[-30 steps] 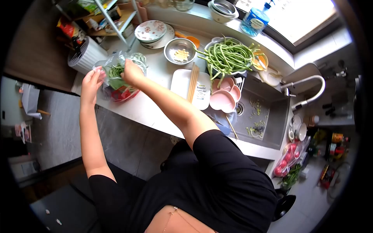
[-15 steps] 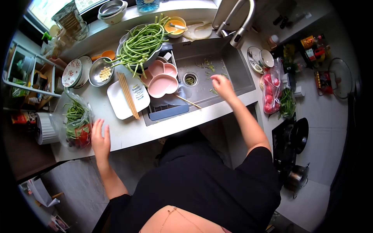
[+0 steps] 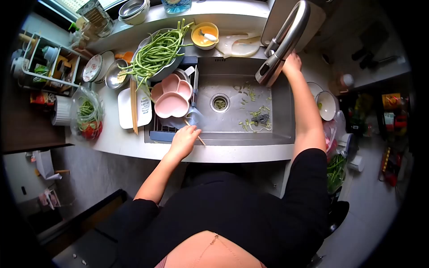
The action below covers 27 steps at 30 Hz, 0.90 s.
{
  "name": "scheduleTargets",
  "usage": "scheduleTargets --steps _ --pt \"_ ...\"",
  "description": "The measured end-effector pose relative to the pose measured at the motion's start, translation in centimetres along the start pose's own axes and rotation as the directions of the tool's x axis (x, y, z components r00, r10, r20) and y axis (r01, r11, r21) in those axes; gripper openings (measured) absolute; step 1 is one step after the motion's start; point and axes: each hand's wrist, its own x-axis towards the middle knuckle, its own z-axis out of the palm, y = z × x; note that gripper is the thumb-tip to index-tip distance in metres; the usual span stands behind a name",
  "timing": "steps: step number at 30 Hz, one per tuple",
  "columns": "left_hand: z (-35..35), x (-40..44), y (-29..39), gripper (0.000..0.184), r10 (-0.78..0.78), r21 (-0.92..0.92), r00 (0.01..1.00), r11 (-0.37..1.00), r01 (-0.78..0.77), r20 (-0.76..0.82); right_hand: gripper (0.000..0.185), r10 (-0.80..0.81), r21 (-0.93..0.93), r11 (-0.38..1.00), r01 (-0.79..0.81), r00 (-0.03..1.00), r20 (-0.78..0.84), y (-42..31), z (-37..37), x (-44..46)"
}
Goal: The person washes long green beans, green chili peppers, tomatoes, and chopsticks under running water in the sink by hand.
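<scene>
My left hand [image 3: 182, 142] is at the sink's front edge, fingers curled together over a thin wooden stick [image 3: 202, 141] whose two ends show on either side. Just beyond it, a pink petal-shaped divided dish [image 3: 171, 104] sits on the rack over the sink's left side. My right hand [image 3: 292, 63] reaches to the back right, behind the curved faucet [image 3: 286, 51]; the faucet covers its fingers, so I cannot tell what they touch. Green scraps [image 3: 250, 96] and a dark clump [image 3: 261, 119] lie in the steel sink [image 3: 228, 126].
Left of the sink are a bowl heaped with long green beans [image 3: 158, 56], a white tray [image 3: 126, 117] with chopsticks [image 3: 133, 105], and a bag of vegetables [image 3: 87, 114]. A yellow bowl [image 3: 205, 35] stands behind. A white bowl [image 3: 326, 106] is at the right.
My left hand has moved right, from beside the vegetable bag to the stick at the sink edge. My right hand has gone from above the sink to behind the faucet. The view has shifted.
</scene>
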Motion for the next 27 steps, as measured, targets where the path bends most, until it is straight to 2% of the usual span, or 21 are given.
scheduleTargets --steps 3,7,8,10,11,12,13,15,16,17,18,19,20,21,22,23,25,26,27 --pt "2.0 0.8 -0.2 0.028 0.056 0.227 0.998 0.972 -0.055 0.004 0.021 -0.160 -0.061 0.987 0.152 0.972 -0.171 1.6 4.1 1.1" --pt "2.4 1.3 -0.5 0.016 0.118 0.261 0.982 0.953 -0.154 0.149 0.013 -0.153 -0.018 0.988 0.152 0.979 -0.135 0.8 2.4 0.3" --pt "2.4 1.4 -0.6 0.013 0.158 0.246 0.982 0.953 -0.179 0.100 0.012 -0.142 0.008 0.989 0.145 0.982 -0.125 0.6 2.0 -0.1" --pt "1.5 2.3 0.5 0.014 0.152 0.157 0.986 0.974 -0.161 0.065 0.012 -0.129 0.036 0.990 0.135 0.981 -0.146 0.7 2.8 -0.3" --pt "0.9 2.9 0.8 0.014 0.158 0.111 0.986 0.980 -0.163 0.050 0.012 -0.094 0.081 0.992 0.101 0.992 -0.084 0.6 3.1 -0.5" --pt "0.2 4.3 2.6 0.019 0.191 0.072 0.981 0.979 -0.188 -0.036 0.016 -0.089 0.068 0.992 0.103 0.980 -0.178 0.3 3.3 -0.9" --pt "-0.6 6.2 5.0 0.022 0.111 -0.039 0.991 0.993 -0.114 -0.073 0.020 -0.096 0.049 0.992 0.113 0.958 -0.270 -0.1 3.3 -1.8" --pt "0.1 10.8 8.7 0.015 -0.039 -0.249 0.989 0.969 0.002 -0.144 0.031 -0.079 0.213 0.964 0.158 0.937 -0.340 -1.6 1.0 -4.6" --pt "1.6 13.3 9.8 0.018 -0.066 -0.372 0.966 0.928 -0.033 -0.250 0.034 -0.062 0.321 0.935 0.150 0.961 -0.270 -2.6 0.0 -6.2" --pt "3.6 15.6 10.4 0.018 -0.224 -0.624 0.969 0.773 0.113 -0.102 0.037 -0.047 0.425 0.896 0.131 0.978 -0.201 -3.3 -0.8 -7.4" --pt "7.0 18.1 10.0 0.018 -0.286 -0.819 0.957 0.559 0.130 -0.043 0.037 -0.071 0.545 0.820 0.177 0.975 -0.210 -4.1 0.8 -8.6" --pt "6.5 19.3 10.2 0.018 -0.359 -0.934 0.917 0.235 0.269 0.173 0.037 -0.094 0.651 0.727 0.219 0.971 -0.222 -4.8 2.6 -9.8" --pt "5.4 20.5 10.6 0.019 -0.348 -0.918 0.850 -0.118 0.378 0.394 0.037 -0.065 0.826 0.560 0.059 0.998 -0.027 -5.6 2.6 -11.2" --pt "4.9 21.3 11.0 0.020 -0.255 -0.769 0.762 -0.453 0.450 0.596 0.038 -0.082 0.923 0.362 -0.134 0.981 0.174 -6.8 2.4 -13.0" --pt "5.2 21.8 11.1 0.021 -0.272 -0.728 0.732 -0.542 0.421 0.625 0.034 -0.074 0.976 0.100 -0.195 0.976 0.203 -8.8 3.8 -14.7" --pt "6.0 21.8 10.9 0.019 -0.231 -0.719 0.747 -0.545 0.431 0.624 0.031 -0.081 0.955 -0.170 -0.242 0.969 0.231 -10.2 5.1 -16.0" --pt "6.1 21.1 10.2 0.016 -0.168 -0.710 0.773 -0.546 0.443 0.612 0.027 -0.130 0.824 -0.289 -0.487 0.873 0.470 -10.8 3.2 -16.8" --pt "5.7 20.7 10.4 0.016 -0.187 -0.717 0.797 -0.585 0.379 0.574 0.026 -0.181 0.725 -0.341 -0.598 0.799 0.574 -11.6 2.4 -16.8" --pt "5.9 20.2 9.9 0.022 -0.149 -0.744 0.818 -0.528 0.409 0.555 0.021 -0.152 0.776 -0.431 -0.461 0.884 0.441 -12.5 6.2 -16.6"
